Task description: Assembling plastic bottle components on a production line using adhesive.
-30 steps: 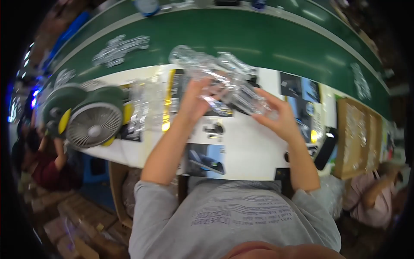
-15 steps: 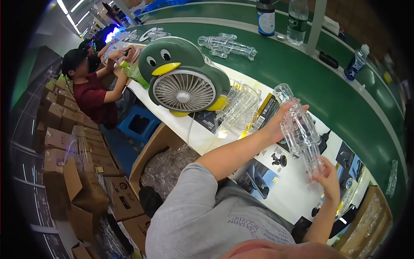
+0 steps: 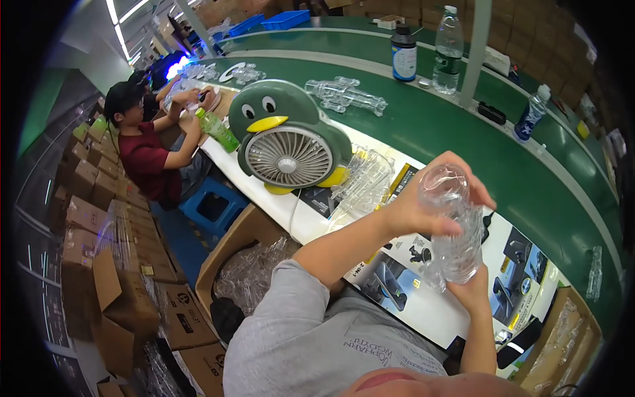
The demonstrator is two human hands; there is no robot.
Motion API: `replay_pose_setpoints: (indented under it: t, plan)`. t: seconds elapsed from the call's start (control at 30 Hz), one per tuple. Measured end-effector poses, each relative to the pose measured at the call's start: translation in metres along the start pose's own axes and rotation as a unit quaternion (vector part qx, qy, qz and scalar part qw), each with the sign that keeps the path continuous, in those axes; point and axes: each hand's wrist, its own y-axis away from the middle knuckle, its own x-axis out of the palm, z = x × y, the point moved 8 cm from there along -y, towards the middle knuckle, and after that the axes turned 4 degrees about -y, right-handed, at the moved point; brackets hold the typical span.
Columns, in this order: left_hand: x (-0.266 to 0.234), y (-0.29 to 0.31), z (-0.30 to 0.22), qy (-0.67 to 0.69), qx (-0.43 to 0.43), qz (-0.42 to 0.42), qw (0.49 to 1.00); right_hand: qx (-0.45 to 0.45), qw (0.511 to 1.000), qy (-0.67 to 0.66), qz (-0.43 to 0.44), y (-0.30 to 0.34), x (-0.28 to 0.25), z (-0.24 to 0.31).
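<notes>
A clear plastic part (image 3: 463,248), ribbed and with a round tube-like end, is held up over the white table. My left hand (image 3: 417,208) wraps round its upper part, with the thumb across the front. At the lower end, my right hand (image 3: 471,288) grips it from behind and below; most of those fingers are hidden by the part. More clear plastic parts (image 3: 365,182) lie in a pile on the table to the left, beside a green penguin-shaped fan (image 3: 289,135).
Another clear part (image 3: 347,94) rests on the green conveyor belt (image 3: 410,126). Bottles (image 3: 448,56) stand beyond it. Cardboard boxes of clear pieces flank me, a left box (image 3: 221,248) and a right box (image 3: 562,344). A co-worker (image 3: 149,142) sits at the far left.
The clear part has been turned, its round end now facing up toward me. My left hand has shifted its hold over the top; my right hand has moved in behind the lower end.
</notes>
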Motion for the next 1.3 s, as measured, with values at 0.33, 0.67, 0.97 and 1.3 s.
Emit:
replay_pose_setpoints:
  t: [0.33, 0.67, 0.97, 1.3]
  plan:
    - [0.044, 0.002, -0.007, -0.039, 0.096, -0.137, 0.985, -0.095, 0.99, 0.017, -0.101, 0.007, -0.006, 0.004]
    - [0.025, -0.002, 0.005, -0.043, 0.134, -0.079, 0.987, -0.049, 0.998, 0.015, -0.03, 0.004, -0.027, 0.009]
    - [-0.046, 0.017, 0.086, -0.168, 0.017, -0.284, 0.944, -0.032, 0.974, 0.058, -0.216, 0.0, -0.095, -0.009]
    - [-0.091, 0.05, 0.143, -0.293, -0.036, -0.318, 0.901, 0.128, 0.925, 0.325, -0.148, -0.066, -0.177, -0.02]
